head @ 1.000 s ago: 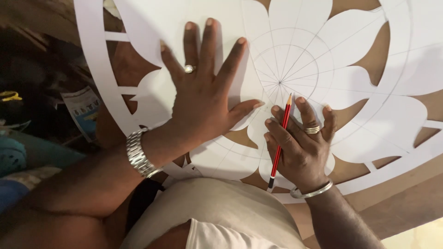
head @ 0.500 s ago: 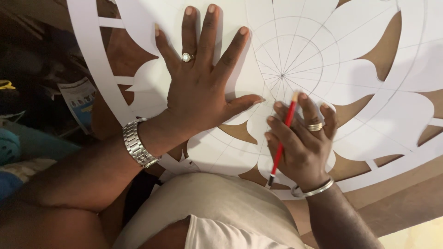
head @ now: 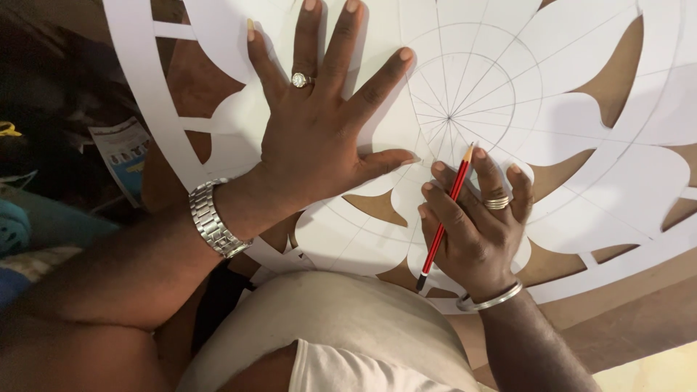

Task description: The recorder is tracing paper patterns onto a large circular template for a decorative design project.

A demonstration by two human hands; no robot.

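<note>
A large white paper cut-out [head: 581, 167] shaped like a flower with pencilled circles and spokes lies on a brown board [head: 639, 312]. My left hand [head: 319, 138], with a ring and a metal watch, presses flat on the paper with fingers spread, left of the drawn centre. My right hand [head: 475, 229], with a ring and a bangle, grips a red pencil [head: 444, 214]. The pencil's tip rests on the paper just below the centre where the spokes meet.
Brown board shows through the cut-out gaps between petals [head: 613, 65]. A printed leaflet [head: 123, 156] lies at the left beside the paper's outer ring. My knee in light cloth [head: 341, 327] fills the lower middle. Blue and teal cloth [head: 14, 225] sits at the far left.
My right hand has shifted the pencil slightly up towards the centre of the drawn circles. My left hand stays flat on the paper; the camera has drifted a little.
</note>
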